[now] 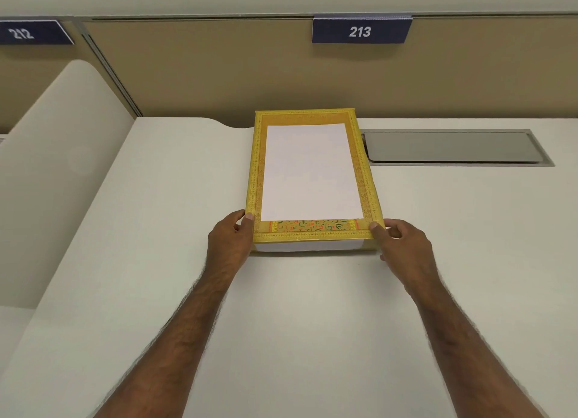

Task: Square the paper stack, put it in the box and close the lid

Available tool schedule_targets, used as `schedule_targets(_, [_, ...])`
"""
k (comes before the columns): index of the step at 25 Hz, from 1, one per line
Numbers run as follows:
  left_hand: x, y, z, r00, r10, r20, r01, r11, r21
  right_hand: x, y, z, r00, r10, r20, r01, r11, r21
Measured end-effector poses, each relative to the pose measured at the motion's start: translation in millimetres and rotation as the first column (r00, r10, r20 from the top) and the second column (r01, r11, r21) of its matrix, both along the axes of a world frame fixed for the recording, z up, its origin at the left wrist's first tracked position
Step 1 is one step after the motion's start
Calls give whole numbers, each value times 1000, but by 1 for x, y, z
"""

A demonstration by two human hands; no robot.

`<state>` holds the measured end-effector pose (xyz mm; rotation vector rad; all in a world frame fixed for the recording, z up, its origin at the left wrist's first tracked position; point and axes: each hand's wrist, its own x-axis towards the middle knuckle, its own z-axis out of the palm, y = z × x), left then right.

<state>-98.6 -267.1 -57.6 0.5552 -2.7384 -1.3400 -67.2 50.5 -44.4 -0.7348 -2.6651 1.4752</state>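
A yellow ornate box (pixel 314 234) lies lengthwise on the white desk (pixel 297 308), with its far end against the partition. Its yellow patterned frame looks like the lid, sitting over a white front wall (pixel 308 246). Inside the frame lies the white paper stack (pixel 309 170), squared, with a floral strip of the box showing at its near end. My left hand (pixel 230 241) pinches the near left corner, thumb on top. The near right corner is pinched the same way by my right hand (pixel 402 245).
A recessed grey metal cable tray (pixel 453 147) is set in the desk just right of the box. A tan partition (pixel 219 73) with signs 212 and 213 stands behind. A curved white divider (pixel 62 136) rises at the left.
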Motion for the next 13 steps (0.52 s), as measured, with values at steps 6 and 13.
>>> schedule_targets(6, [2, 5, -11, 997, -10, -79, 4, 998, -68, 4, -12, -17, 972, 214, -98, -192, 963, 190])
schedule_targets(13, [10, 34, 2, 999, -38, -38, 22, 935, -354, -6, 7, -9, 959, 282, -14, -274, 943, 186])
